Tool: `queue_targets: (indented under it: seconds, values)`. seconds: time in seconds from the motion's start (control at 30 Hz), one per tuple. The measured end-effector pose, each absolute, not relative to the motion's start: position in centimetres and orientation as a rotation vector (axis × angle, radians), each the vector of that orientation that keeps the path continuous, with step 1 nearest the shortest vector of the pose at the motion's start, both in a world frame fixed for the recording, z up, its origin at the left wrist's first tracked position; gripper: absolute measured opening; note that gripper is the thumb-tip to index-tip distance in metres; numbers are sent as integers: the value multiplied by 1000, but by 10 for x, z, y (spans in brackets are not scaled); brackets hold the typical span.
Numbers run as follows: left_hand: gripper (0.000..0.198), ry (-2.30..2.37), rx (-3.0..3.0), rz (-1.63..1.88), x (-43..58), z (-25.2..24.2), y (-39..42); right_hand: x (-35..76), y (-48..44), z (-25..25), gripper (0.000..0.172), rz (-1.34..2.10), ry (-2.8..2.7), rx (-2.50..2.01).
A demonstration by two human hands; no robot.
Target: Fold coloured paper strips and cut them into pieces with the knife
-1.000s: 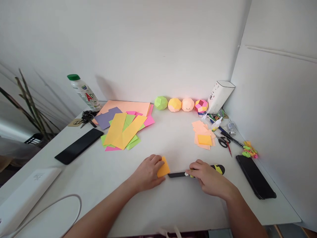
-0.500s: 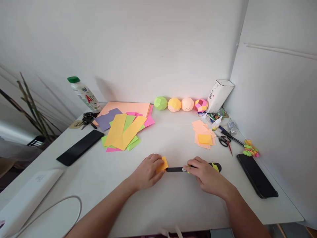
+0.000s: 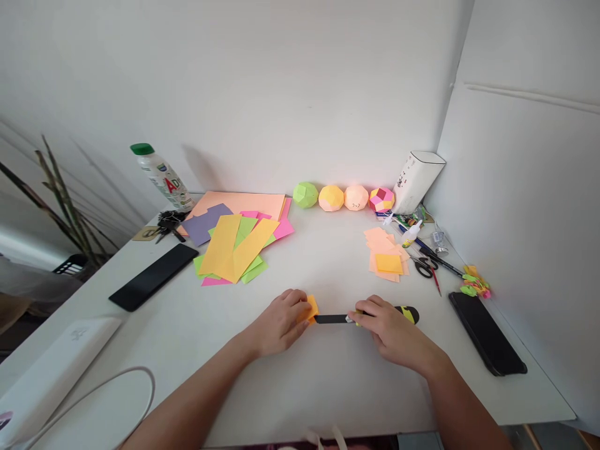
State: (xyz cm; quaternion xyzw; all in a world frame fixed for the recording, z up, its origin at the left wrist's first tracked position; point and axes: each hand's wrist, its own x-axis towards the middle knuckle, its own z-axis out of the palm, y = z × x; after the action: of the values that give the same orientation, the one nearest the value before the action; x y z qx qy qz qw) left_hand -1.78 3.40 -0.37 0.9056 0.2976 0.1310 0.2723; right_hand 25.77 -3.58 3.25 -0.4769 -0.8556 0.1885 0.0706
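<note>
My left hand [image 3: 281, 322] is closed on a small folded piece of orange paper [image 3: 312, 307] near the front of the white desk. In my right hand [image 3: 387, 328] is a utility knife [image 3: 409, 314] with a black and yellow-green handle, its fingers wrapped round it. The long dark blade [image 3: 330, 319] points left, and its tip meets the paper's edge; whether it sits inside the fold I cannot tell. Beyond my right hand lie peach paper squares [image 3: 379, 242] with a small orange piece [image 3: 389, 263] on top.
Coloured paper sheets [image 3: 220, 240] are heaped at the back left, by a bottle [image 3: 164, 178] and keys [image 3: 169, 222]. Several paper balls [image 3: 330, 198] line the wall. Scissors [image 3: 423, 267], a glue bottle [image 3: 411, 234] and a black phone [image 3: 487, 334] lie right. A black slab [image 3: 154, 277] lies left.
The orange paper at my left fingers shows a slightly more parted fold. Both hands keep their grip and nearly the same place; the whole view has shifted slightly.
</note>
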Motion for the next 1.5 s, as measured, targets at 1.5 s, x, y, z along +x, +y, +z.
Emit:
queue_targets:
  seconds: [1.5]
  values:
    - [16,868,2567,423,-10,-9,26,244,-51,47,43,747,-2690,-1461]
